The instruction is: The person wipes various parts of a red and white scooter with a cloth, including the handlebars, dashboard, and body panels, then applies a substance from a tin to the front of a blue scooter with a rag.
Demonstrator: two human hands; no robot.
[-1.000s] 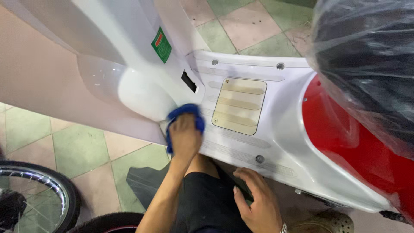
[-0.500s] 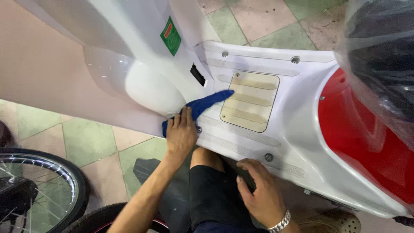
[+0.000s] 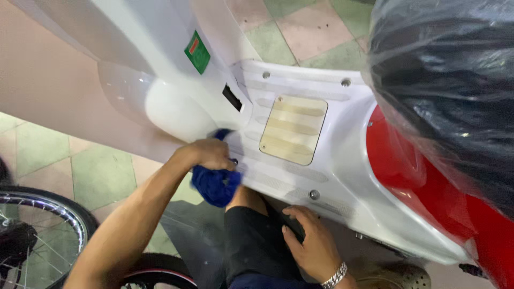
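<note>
At the far left a spoked wheel (image 3: 37,225) stands on the green-and-pink tiled floor (image 3: 101,171), and just right of it the left hand (image 3: 206,153) is closed in a fist around a bunched blue cloth (image 3: 216,184) — the cloth hangs below the fingers at the near edge of the scooter's white footboard (image 3: 300,171), touching it beside the curved white leg shield (image 3: 176,115). Further right a beige ribbed panel (image 3: 293,130) sits in the footboard, and below it the right hand (image 3: 310,243), a metal bracelet (image 3: 334,276) at its wrist, rests with fingers loosely spread and empty on the person's dark shorts (image 3: 254,251) just under the footboard's edge. At the right the red side panel (image 3: 423,176) runs under a seat wrapped in clear plastic (image 3: 450,85).
</note>
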